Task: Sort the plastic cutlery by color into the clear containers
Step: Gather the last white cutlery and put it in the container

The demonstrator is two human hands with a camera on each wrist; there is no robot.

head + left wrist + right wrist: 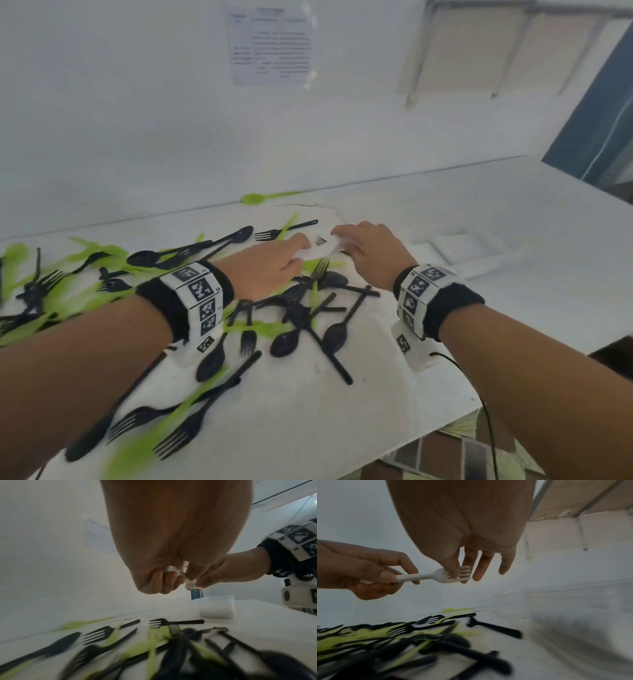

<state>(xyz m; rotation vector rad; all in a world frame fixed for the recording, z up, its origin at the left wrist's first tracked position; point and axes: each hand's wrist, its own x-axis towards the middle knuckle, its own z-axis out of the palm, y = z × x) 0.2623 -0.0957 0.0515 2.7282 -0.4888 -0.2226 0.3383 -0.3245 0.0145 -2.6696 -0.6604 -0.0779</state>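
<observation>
White plastic fork (436, 575), held level above the table (428, 212) between two hands, over a scatter of black and green cutlery (308, 308) awaiting sorting. Handle end gripped in the curled fingers and thumb of the left hand (373, 573); tine end pinched by thumb and forefinger of the right hand (471, 555), remaining fingers hanging straight and loose. Looks like a handover from left to right, probably because the clear containers (469, 253) sit to the right, nearer that hand. Container contents hard to make out through blur and pale plastic; seemingly nothing dark or green inside. Directly below, black spoons, forks and knives crossed over green pieces in a tangle, spreading leftward along the table; a lone green spoon (255, 198) apart by the back wall. On that wall, a printed sheet (270, 44). Most of the sorting apparently not yet done, judging by the pile.
</observation>
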